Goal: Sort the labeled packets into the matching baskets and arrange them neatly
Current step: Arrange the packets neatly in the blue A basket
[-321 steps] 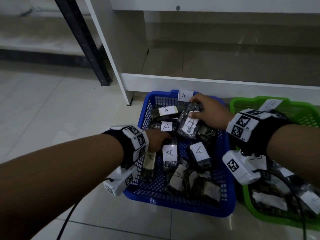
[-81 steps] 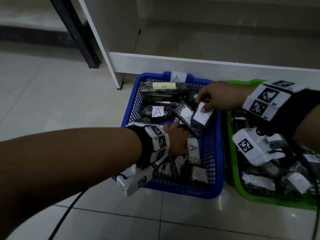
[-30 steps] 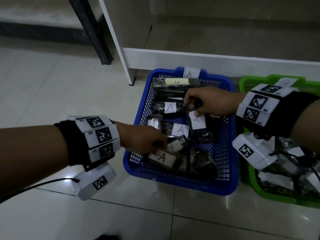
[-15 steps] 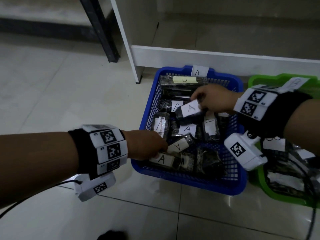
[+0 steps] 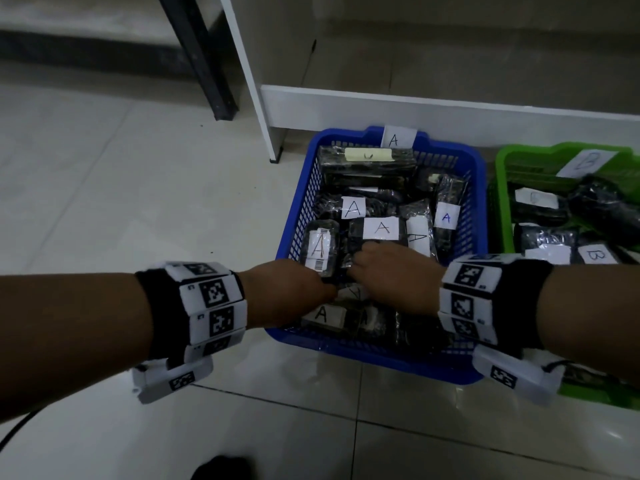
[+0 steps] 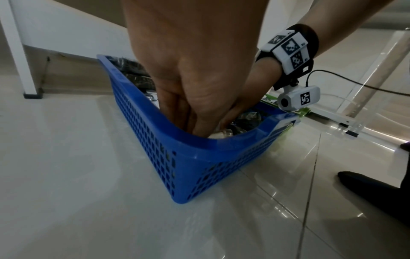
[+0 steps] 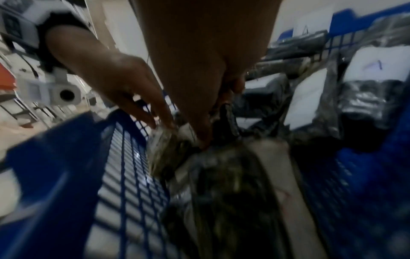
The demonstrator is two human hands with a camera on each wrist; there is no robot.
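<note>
We see left hand fingers down in blue basket, right hand beside it, dark packets inside, tiled floor

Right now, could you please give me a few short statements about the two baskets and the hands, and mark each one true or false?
1. Both hands are inside the blue basket. True: the left hand and right hand meet among packets near its front edge.
2. The blue basket's tag reads B. False: it reads A.
3. The green basket sits to the right of the blue one. True.
4. The baskets stand on a tabletop. False: they stand on the tiled floor.
5. The right hand is lifting a packet clear above the basket. False: it is down among the packets; its grip on any is unclear.
</note>
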